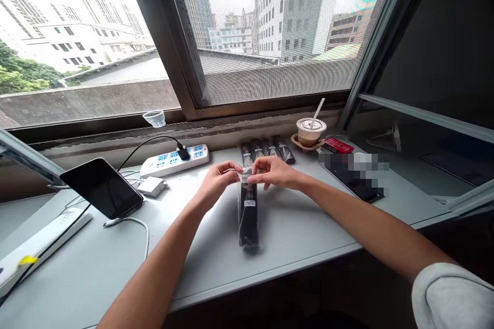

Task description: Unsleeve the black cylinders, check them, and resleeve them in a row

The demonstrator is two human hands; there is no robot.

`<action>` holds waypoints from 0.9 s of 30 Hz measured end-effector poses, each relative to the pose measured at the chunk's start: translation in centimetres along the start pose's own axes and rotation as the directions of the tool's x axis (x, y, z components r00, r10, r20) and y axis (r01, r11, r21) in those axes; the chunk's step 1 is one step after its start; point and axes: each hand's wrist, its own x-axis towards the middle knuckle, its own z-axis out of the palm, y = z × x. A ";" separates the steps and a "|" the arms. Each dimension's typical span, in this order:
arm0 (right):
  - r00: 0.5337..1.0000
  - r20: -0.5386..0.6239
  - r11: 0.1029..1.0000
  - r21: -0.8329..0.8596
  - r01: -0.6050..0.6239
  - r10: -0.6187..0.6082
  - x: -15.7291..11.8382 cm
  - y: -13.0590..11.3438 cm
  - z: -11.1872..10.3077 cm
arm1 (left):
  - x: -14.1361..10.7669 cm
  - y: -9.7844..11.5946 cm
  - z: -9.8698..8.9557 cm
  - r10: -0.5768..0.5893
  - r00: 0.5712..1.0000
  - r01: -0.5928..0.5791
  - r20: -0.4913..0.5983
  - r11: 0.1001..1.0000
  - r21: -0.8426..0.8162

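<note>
A long black packet in a clear plastic sleeve (249, 221) lies on the desk in front of me, with a small white label on its dark face. My left hand (219, 180) pinches the top left edge of the clear sleeve. From the other side, my right hand (274, 172) pinches the same top end, thumb and fingers close together. Both hands meet at the sleeve's far end, and the fingers partly cover it. Just behind them, several similar black packets (284, 151) lie side by side near the window wall.
A lidded drink cup (309, 133) with a straw stands at the back right, near a dark tablet (353, 177) and a red box (339, 145). To the left are a power strip (173, 161), a white charger (152, 186), a propped black screen (102, 187) and cables.
</note>
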 end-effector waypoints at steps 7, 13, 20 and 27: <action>0.994 -0.106 0.999 -0.038 0.034 -0.038 0.3 0.4 -0.2 | -0.6 0.7 0.3 0.115 0.989 -0.068 -0.092 0.912 0.404; 0.969 -0.243 0.992 -0.128 0.009 -0.040 0.6 0.5 -0.8 | -1.7 1.2 1.0 -0.109 0.983 -0.028 0.150 0.711 0.703; 0.965 -0.245 0.987 -0.154 0.053 -0.090 0.5 0.5 -1.0 | -1.9 1.9 1.2 0.024 0.985 -0.139 0.172 0.706 0.695; 0.979 -0.195 0.995 -0.090 0.046 -0.063 0.6 0.7 -1.2 | -1.5 0.9 1.1 0.201 0.972 -0.221 0.123 0.597 0.771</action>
